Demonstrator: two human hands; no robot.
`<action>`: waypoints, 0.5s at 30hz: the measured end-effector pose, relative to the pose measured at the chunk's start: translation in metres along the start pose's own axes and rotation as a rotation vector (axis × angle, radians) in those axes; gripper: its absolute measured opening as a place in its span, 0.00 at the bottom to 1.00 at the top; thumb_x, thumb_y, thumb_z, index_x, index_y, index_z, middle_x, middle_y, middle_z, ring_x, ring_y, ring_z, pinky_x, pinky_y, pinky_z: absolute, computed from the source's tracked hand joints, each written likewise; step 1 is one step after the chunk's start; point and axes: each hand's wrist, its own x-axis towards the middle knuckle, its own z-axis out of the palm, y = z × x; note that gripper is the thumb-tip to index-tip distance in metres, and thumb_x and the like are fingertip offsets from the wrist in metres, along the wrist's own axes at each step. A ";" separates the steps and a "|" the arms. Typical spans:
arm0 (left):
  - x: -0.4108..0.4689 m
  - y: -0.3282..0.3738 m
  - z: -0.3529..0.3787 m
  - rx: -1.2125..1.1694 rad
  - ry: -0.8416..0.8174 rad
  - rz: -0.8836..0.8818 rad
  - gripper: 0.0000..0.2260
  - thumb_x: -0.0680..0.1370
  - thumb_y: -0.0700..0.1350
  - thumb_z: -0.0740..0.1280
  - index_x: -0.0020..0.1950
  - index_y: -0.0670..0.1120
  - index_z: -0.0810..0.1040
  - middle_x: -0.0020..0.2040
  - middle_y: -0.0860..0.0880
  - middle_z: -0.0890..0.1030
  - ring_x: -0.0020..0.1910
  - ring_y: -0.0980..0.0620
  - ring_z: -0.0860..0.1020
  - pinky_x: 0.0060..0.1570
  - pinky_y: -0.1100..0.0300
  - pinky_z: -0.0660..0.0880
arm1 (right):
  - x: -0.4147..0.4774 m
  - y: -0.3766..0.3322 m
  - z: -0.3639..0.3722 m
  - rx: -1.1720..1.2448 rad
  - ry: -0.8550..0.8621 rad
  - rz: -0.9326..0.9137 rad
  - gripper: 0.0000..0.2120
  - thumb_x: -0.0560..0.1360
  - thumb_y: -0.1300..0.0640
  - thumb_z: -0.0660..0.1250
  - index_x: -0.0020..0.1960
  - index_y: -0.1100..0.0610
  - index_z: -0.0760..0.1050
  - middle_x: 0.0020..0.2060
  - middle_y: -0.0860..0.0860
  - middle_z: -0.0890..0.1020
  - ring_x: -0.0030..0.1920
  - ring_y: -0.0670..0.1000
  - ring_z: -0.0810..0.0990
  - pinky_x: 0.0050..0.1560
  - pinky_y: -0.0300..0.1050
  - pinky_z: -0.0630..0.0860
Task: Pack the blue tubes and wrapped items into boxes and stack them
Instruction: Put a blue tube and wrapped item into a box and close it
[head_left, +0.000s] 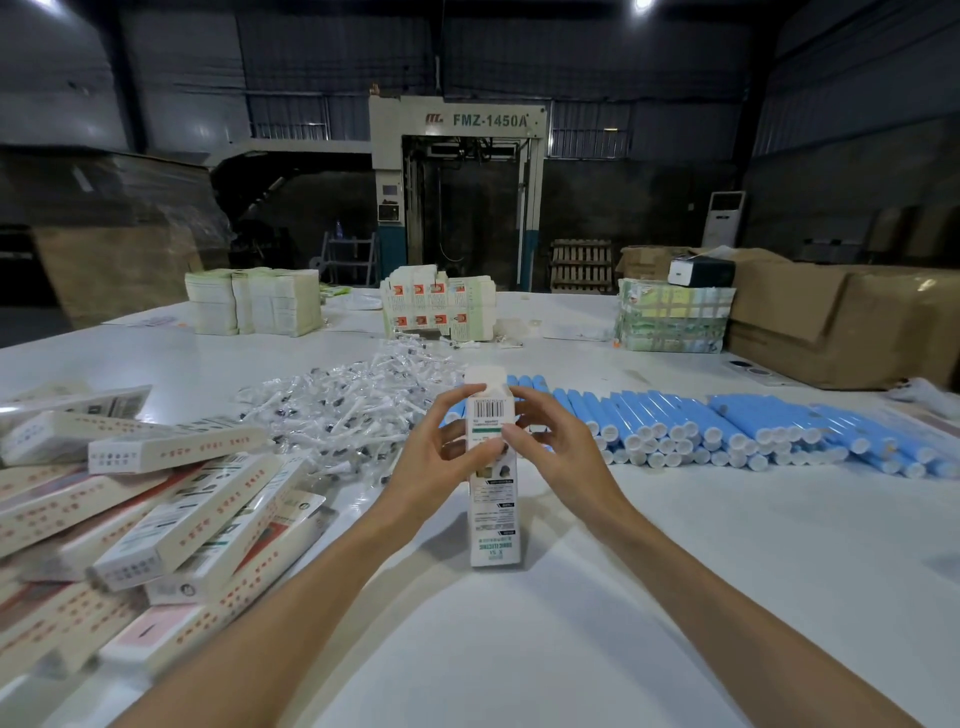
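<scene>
Carton (493, 519) upright on worktop (675, 597), top flap raised, contents hidden. Left hand (441, 447) and right hand (550, 441) pinch its upper end from either side. Probably the closing step. Blue tubes (727, 426) lie right of the carton, wrapped items (353, 405) behind-left, packed boxes (156, 519) left. Next: tuck the flap squarely, then stack.

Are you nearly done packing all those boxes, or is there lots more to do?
Not nearly. A heap of boxes lies on the left, so those look packed, though not neatly stacked. The left hand and right hand hold one box upright, its top flap open. Lots of blue tubes and wrapped items wait on the table.
</scene>
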 end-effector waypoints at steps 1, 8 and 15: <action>0.000 0.000 0.000 0.000 0.001 -0.001 0.27 0.80 0.45 0.78 0.75 0.61 0.74 0.61 0.49 0.87 0.61 0.47 0.86 0.57 0.53 0.84 | 0.001 0.000 -0.001 0.014 -0.014 0.009 0.19 0.83 0.57 0.70 0.72 0.48 0.76 0.59 0.43 0.84 0.58 0.45 0.81 0.57 0.37 0.78; 0.000 0.002 0.004 -0.008 -0.034 -0.012 0.24 0.78 0.50 0.79 0.72 0.59 0.77 0.59 0.46 0.88 0.57 0.45 0.87 0.54 0.53 0.84 | 0.007 0.004 -0.012 -0.026 -0.082 0.024 0.12 0.82 0.57 0.69 0.63 0.45 0.76 0.54 0.46 0.85 0.58 0.50 0.82 0.62 0.51 0.80; -0.001 0.002 0.000 -0.005 -0.088 -0.040 0.21 0.81 0.45 0.76 0.72 0.58 0.76 0.59 0.45 0.87 0.57 0.44 0.87 0.53 0.52 0.84 | 0.007 0.010 -0.016 -0.097 -0.121 -0.035 0.09 0.83 0.49 0.68 0.63 0.47 0.76 0.55 0.46 0.85 0.58 0.51 0.83 0.60 0.49 0.81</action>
